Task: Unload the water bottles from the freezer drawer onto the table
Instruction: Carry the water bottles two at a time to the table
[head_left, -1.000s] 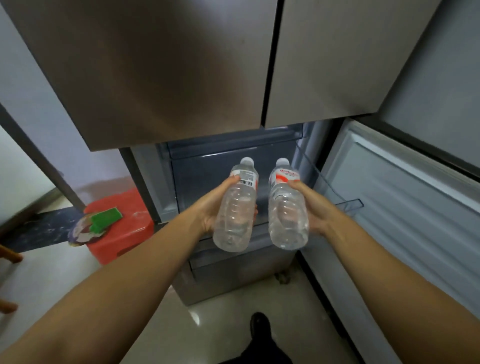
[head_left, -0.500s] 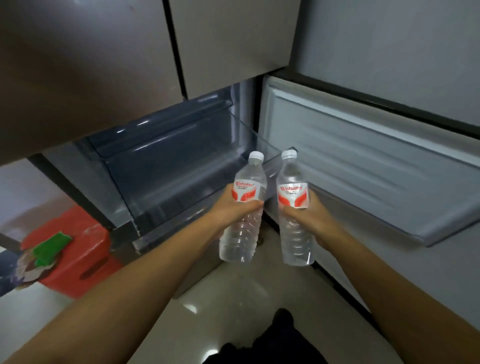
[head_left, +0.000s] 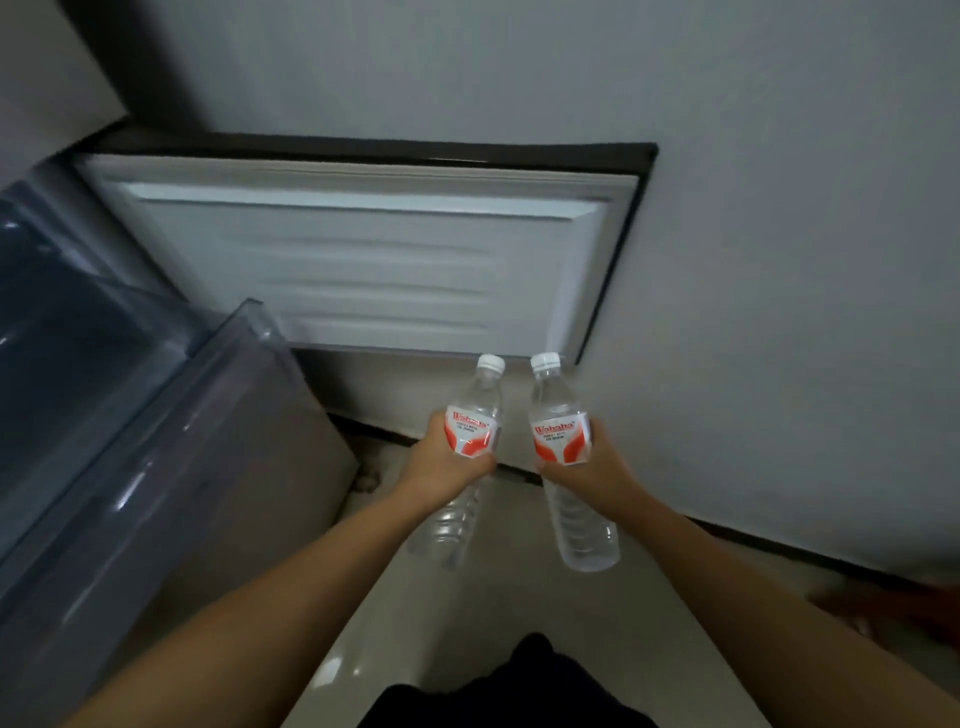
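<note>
Water bottles are held upright above the floor (head_left: 467, 623), well apart: left bottle (head_left: 470, 431) gripped by the left hand (head_left: 447, 467), right bottle (head_left: 563, 441) gripped by the right hand (head_left: 592, 467), beside the freezer drawer (head_left: 130, 415).

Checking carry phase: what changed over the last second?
The view swung right, from the grey freezer drawer to the open white-lined door. Unchanged: left hand grips one clear red-labelled water bottle, right hand the other.
</note>
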